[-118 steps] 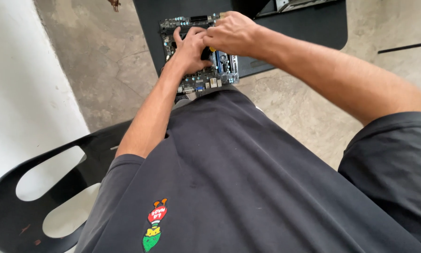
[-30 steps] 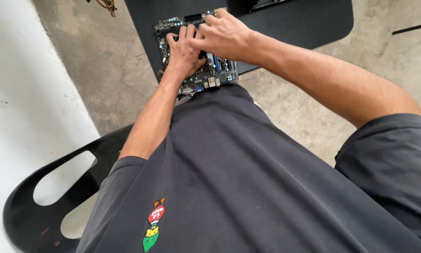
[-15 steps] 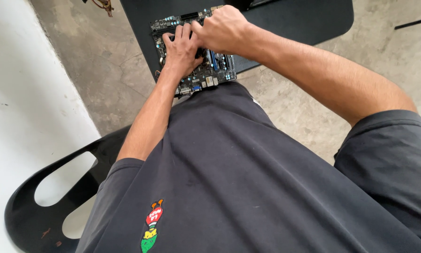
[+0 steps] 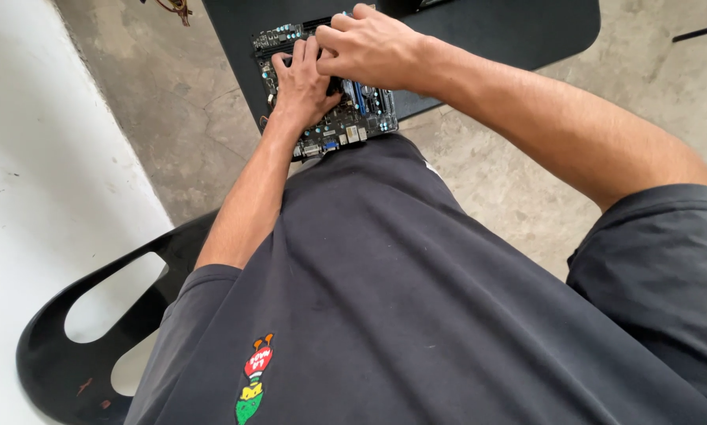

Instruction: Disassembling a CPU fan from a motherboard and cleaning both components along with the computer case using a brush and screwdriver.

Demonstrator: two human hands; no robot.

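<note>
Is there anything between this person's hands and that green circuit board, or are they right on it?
Nothing visible stands between them. The left hand lies flat on the circuit board, and the right hand presses down beside it, fingers overlapping the left. The board rests on a black table. What lies under the hands is hidden.

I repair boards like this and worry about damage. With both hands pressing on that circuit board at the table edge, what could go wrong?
The circuit board overhangs the near edge of the black table, so it might flex or tip under pressure. The left hand and right hand are bare, pressing directly on components; static or bent pins seem possible.
</note>
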